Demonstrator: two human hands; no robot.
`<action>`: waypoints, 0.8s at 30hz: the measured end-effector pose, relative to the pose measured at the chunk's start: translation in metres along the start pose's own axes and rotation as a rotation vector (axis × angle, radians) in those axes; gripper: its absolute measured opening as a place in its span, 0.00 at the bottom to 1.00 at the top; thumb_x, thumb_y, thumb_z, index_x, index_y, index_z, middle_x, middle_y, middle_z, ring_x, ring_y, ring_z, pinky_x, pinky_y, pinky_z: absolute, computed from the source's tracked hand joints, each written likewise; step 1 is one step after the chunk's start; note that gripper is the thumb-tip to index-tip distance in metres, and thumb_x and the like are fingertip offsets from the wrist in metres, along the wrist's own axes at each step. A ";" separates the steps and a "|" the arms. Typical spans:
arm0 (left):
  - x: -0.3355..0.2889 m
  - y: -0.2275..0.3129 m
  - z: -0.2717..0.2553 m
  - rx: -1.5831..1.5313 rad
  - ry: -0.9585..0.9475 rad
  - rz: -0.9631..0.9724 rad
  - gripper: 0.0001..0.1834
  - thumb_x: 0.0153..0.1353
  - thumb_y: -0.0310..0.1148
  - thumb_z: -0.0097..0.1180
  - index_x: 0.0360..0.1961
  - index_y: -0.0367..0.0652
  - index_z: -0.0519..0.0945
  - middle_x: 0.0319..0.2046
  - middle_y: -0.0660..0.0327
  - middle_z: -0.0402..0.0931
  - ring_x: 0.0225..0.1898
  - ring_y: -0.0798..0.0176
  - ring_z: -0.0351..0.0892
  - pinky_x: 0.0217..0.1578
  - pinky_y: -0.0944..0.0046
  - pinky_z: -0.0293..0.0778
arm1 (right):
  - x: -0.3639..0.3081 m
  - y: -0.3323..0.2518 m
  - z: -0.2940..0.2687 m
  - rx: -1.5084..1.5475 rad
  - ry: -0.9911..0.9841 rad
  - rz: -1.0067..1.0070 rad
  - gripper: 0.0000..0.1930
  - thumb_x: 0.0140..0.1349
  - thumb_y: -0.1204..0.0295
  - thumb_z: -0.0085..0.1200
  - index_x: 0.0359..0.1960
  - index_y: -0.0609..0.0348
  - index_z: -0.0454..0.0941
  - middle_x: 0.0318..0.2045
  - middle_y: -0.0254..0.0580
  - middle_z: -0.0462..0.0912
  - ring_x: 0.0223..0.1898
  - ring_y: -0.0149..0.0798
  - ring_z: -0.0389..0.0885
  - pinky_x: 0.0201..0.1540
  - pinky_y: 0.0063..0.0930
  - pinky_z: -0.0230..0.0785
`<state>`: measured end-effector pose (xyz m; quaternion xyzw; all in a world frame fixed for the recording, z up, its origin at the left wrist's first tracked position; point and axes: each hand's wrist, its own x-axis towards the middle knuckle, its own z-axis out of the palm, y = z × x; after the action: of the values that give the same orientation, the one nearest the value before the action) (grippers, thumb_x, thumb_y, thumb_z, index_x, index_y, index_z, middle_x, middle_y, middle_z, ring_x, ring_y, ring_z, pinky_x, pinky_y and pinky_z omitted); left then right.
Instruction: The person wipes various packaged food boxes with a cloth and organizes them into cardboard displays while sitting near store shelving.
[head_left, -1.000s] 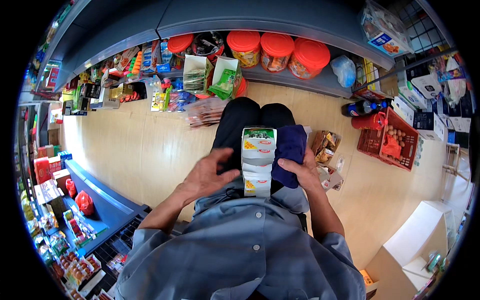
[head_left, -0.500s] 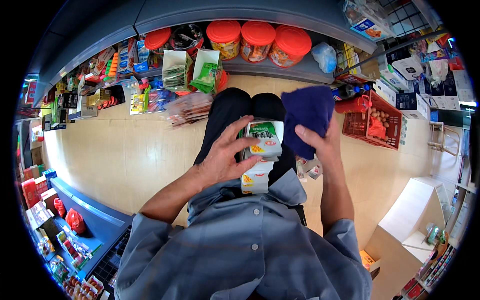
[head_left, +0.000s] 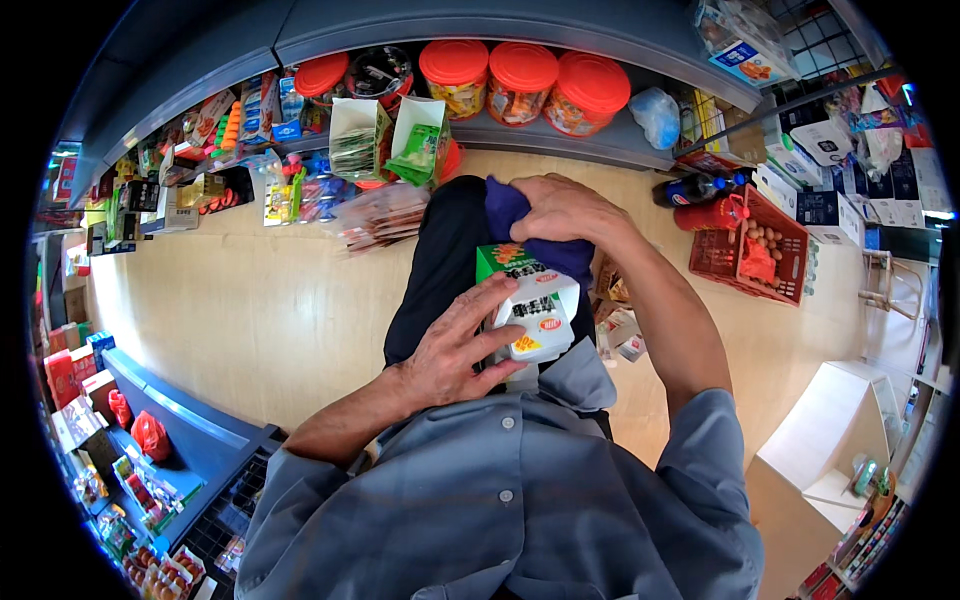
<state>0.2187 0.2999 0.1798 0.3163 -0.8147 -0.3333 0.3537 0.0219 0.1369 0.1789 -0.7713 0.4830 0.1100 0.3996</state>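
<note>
On my lap a white and green cardboard box (head_left: pixel 550 305) lies tilted, with printed panels on its side. My left hand (head_left: pixel 462 335) is closed on its left edge, fingers spread over the white panel. A dark purple cloth (head_left: pixel 508 205) is bunched under my right hand (head_left: pixel 568 208), just beyond the box's far end. My right fingers wrap over that cloth, and their tips are partly hidden. Cloth and box meet or overlap near my right wrist; whether they touch I cannot tell.
Ahead, two open cartons of packets (head_left: pixel 415 150) stand before a low shelf with red-lidded tubs (head_left: pixel 522 85). Flat packets (head_left: pixel 385 215) lie left of my knees. A red crate (head_left: pixel 745 275) with eggs and dark bottles (head_left: pixel 690 188) stand at right. A white cabinet (head_left: pixel 820 420) is at lower right.
My right hand has swung left and away from me with the purple cloth, from the box's right side to its far end. The box has turned and shifted right in my left hand.
</note>
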 end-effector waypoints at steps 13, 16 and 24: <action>-0.015 -0.043 -0.009 -0.311 0.360 -0.459 0.16 0.70 0.36 0.48 0.53 0.38 0.75 0.52 0.51 0.70 0.55 0.59 0.68 0.59 0.60 0.61 | -0.083 -0.007 0.121 1.111 0.444 -0.087 0.31 0.58 0.64 0.62 0.60 0.63 0.67 0.50 0.46 0.79 0.53 0.40 0.77 0.57 0.32 0.67; -0.022 -0.047 -0.003 -0.454 0.403 -0.511 0.20 0.73 0.42 0.40 0.54 0.37 0.72 0.58 0.49 0.69 0.59 0.57 0.68 0.62 0.57 0.61 | -0.107 -0.011 0.134 0.732 0.391 -0.038 0.33 0.55 0.63 0.63 0.59 0.63 0.66 0.48 0.50 0.78 0.51 0.44 0.77 0.56 0.33 0.67; -0.003 -0.052 0.006 -0.361 0.155 -0.408 0.34 0.73 0.52 0.26 0.63 0.32 0.66 0.59 0.46 0.69 0.62 0.50 0.66 0.64 0.57 0.57 | -0.122 0.000 0.127 1.070 0.351 -0.026 0.30 0.55 0.64 0.64 0.57 0.64 0.68 0.46 0.47 0.80 0.47 0.40 0.79 0.53 0.33 0.70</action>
<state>0.2305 0.2741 0.1351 0.4304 -0.6322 -0.5121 0.3909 -0.0128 0.3086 0.1631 -0.4738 0.5213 -0.2851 0.6500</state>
